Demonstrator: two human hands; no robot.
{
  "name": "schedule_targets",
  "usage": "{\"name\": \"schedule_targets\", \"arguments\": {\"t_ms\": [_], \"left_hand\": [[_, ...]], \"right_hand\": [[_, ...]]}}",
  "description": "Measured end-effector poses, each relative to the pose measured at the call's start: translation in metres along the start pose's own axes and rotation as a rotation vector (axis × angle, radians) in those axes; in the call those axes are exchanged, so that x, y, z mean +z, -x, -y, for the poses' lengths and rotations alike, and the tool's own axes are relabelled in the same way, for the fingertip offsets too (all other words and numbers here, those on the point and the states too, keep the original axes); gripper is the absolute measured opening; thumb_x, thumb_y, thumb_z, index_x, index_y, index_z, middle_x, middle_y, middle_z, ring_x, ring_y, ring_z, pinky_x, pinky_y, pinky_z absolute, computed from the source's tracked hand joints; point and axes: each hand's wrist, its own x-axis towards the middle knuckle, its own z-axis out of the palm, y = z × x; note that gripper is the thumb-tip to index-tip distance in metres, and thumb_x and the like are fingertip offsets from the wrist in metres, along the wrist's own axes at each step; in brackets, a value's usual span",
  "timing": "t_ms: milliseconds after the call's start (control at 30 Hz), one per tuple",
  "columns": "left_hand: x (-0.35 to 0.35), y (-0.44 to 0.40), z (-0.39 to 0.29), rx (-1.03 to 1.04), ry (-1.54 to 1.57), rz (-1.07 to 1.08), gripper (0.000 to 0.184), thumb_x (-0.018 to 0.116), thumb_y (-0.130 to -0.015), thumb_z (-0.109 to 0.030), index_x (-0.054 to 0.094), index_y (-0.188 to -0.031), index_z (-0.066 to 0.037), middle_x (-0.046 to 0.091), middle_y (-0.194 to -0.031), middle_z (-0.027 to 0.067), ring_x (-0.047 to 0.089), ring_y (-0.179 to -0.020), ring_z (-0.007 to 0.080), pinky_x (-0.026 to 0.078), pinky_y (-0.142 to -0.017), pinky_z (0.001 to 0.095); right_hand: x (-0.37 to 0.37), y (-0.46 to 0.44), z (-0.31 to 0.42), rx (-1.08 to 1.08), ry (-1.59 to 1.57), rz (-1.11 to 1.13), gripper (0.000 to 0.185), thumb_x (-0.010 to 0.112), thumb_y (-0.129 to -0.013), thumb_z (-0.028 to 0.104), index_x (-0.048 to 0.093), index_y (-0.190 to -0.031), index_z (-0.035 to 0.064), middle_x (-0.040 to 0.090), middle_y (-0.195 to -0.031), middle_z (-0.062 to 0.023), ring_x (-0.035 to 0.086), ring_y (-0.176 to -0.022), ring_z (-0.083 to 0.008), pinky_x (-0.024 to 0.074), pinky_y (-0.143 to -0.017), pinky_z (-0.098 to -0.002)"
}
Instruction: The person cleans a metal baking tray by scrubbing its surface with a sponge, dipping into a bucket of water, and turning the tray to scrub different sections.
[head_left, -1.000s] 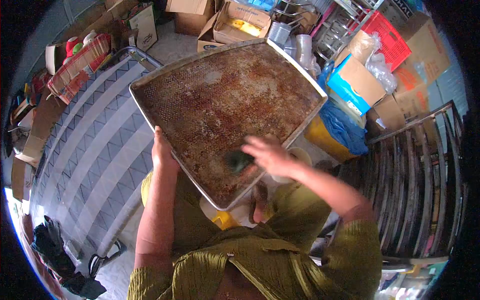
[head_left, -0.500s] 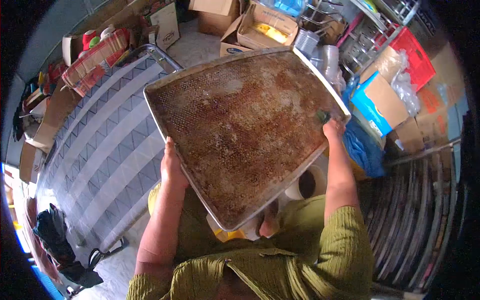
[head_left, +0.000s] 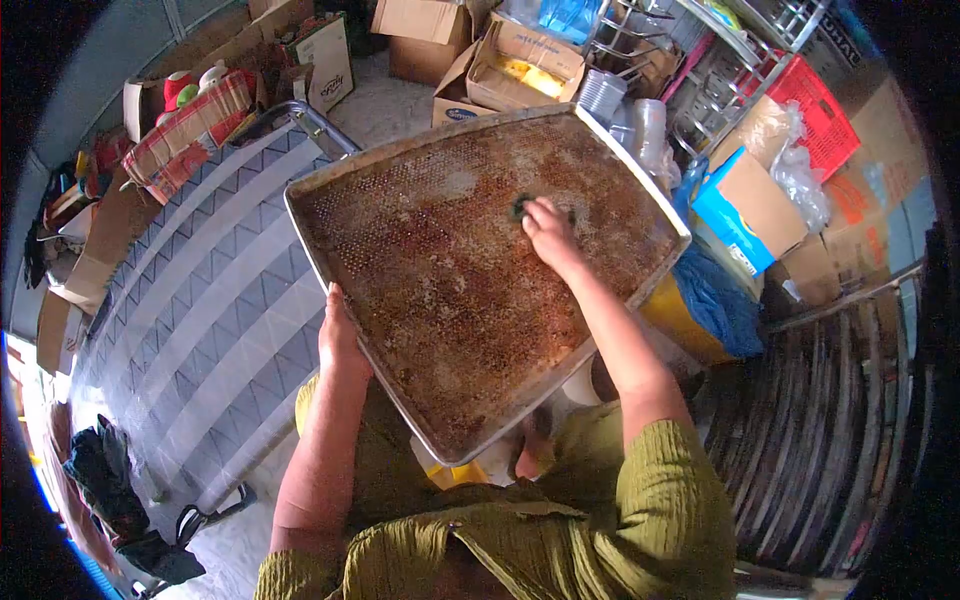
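A large rectangular baking tray [head_left: 450,290], perforated and covered in brown stains, is tilted up in front of me above my lap. My left hand [head_left: 341,335] grips its left rim, thumb over the edge and the other fingers hidden behind. On the tray's upper right middle, my right hand [head_left: 549,232] presses a dark green scouring pad [head_left: 522,207] against the stained surface. Fingers cover most of the pad.
To my left lies a folding bed [head_left: 210,310] with a striped cover. Cardboard boxes [head_left: 525,65] stand beyond the tray. Right of it are a blue-and-white box [head_left: 735,210], a red crate [head_left: 815,115] and a yellow container [head_left: 685,315] with blue plastic. Dark slatted racks [head_left: 810,440] stand lower right.
My right hand has slid with the scouring pad from the tray's right corner leftward and up to its upper middle. The left hand keeps its hold; the tray has barely shifted.
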Motion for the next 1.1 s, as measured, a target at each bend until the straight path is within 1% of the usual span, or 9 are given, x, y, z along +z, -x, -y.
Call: {"name": "schedule_targets", "arguments": {"t_ms": [133, 167, 200, 267, 500, 567, 767, 933, 1100], "left_hand": [[0.001, 0.008, -0.003, -0.037, -0.044, -0.021, 0.055, 0.045, -0.088, -0.046, 0.041, -0.124, -0.005, 0.05, -0.12, 0.0144, 0.052, -0.103, 0.032, 0.044, -0.086, 0.049], [0.002, 0.01, -0.002, -0.028, -0.034, -0.027, 0.055, 0.045, -0.088, -0.046, 0.041, -0.124, -0.005, 0.05, -0.12, 0.0144, 0.052, -0.103, 0.032, 0.044, -0.086, 0.049], [0.004, 0.011, -0.002, -0.026, -0.014, -0.028, 0.056, 0.045, -0.088, -0.047, 0.04, -0.125, -0.005, 0.05, -0.12, 0.0145, 0.052, -0.103, 0.0321, 0.044, -0.086, 0.0496], [0.006, 0.014, -0.005, -0.034, -0.062, -0.067, 0.058, 0.044, -0.088, -0.049, 0.039, -0.125, -0.005, 0.05, -0.118, 0.0142, 0.052, -0.103, 0.031, 0.045, -0.084, 0.0496], [-0.021, -0.016, 0.01, 0.029, -0.091, -0.014, 0.056, 0.045, -0.088, -0.047, 0.039, -0.126, -0.006, 0.049, -0.121, 0.0128, 0.052, -0.103, 0.0299, 0.045, -0.085, 0.0465], [-0.014, -0.012, 0.007, 0.033, 0.002, 0.052, 0.052, 0.042, -0.089, -0.044, 0.041, -0.125, -0.006, 0.051, -0.116, 0.0114, 0.054, -0.098, 0.0245, 0.046, -0.083, 0.0396], [0.006, 0.009, -0.004, 0.003, 0.013, -0.026, 0.055, 0.041, -0.089, -0.047, 0.04, -0.125, -0.005, 0.052, -0.116, 0.0117, 0.054, -0.099, 0.0253, 0.048, -0.081, 0.0423], [-0.003, -0.002, -0.002, -0.008, 0.025, 0.007, 0.059, 0.038, -0.089, -0.051, 0.041, -0.125, -0.005, 0.053, -0.115, 0.012, 0.054, -0.102, 0.0259, 0.046, -0.085, 0.0423], [-0.003, -0.001, -0.003, -0.018, 0.018, 0.042, 0.05, 0.042, -0.09, -0.046, 0.045, -0.12, -0.006, 0.055, -0.111, 0.011, 0.056, -0.097, 0.0251, 0.046, -0.085, 0.0394]], "right_hand": [[-0.023, 0.023, -0.026, -0.01, -0.114, 0.042, 0.022, 0.048, -0.084, 0.006, 0.057, -0.104, 0.001, 0.053, -0.111, -0.0116, 0.051, -0.101, -0.0257, 0.0404, -0.086, -0.0327], [-0.036, 0.02, -0.04, 0.346, -0.27, 0.077, 0.021, 0.047, -0.085, 0.006, 0.057, -0.103, 0.0029, 0.056, -0.106, -0.0132, 0.053, -0.097, -0.0271, 0.0411, -0.084, -0.0325], [-0.036, 0.032, -0.078, 0.225, -0.07, -0.077, 0.022, 0.046, -0.084, 0.006, 0.059, -0.101, 0.004, 0.059, -0.101, -0.0139, 0.056, -0.091, -0.0277, 0.0432, -0.08, -0.033], [-0.095, 0.036, -0.052, 0.69, 0.385, 0.103, 0.027, 0.044, -0.085, 0.021, 0.059, -0.104, 0.0103, 0.059, -0.097, -0.0187, 0.054, -0.094, -0.0372, 0.0438, -0.078, -0.0421], [-0.051, 0.028, -0.121, 0.775, 0.351, 0.026, 0.03, 0.044, -0.081, 0.024, 0.059, -0.101, 0.0068, 0.059, -0.1, -0.0214, 0.055, -0.094, -0.0383, 0.0425, -0.08, -0.0457], [0.009, -0.003, -0.112, 0.737, 0.015, -0.102, 0.029, 0.048, -0.078, 0.022, 0.058, -0.102, 0.0063, 0.058, -0.1, -0.0217, 0.055, -0.093, -0.0372, 0.042, -0.08, -0.0444], [0.105, -0.075, 0.104, -0.167, -0.046, -0.257, 0.025, 0.057, -0.068, 0.007, 0.06, -0.093, 0.0022, 0.057, -0.093, -0.0192, 0.054, -0.09, -0.0341, 0.0449, -0.076, -0.0413], [0.105, -0.043, 0.238, -0.43, -0.375, 0.035, 0.026, 0.056, -0.072, 0.003, 0.059, -0.097, 0.0021, 0.053, -0.096, -0.0148, 0.053, -0.092, -0.0312, 0.0446, -0.08, -0.0383], [0.047, 0.03, 0.225, -0.534, -0.347, 0.235, 0.026, 0.052, -0.084, 0.013, 0.055, -0.108, 0.0035, 0.049, -0.118, -0.0195, 0.047, -0.112, -0.032, 0.0417, -0.09, -0.0351]]}}
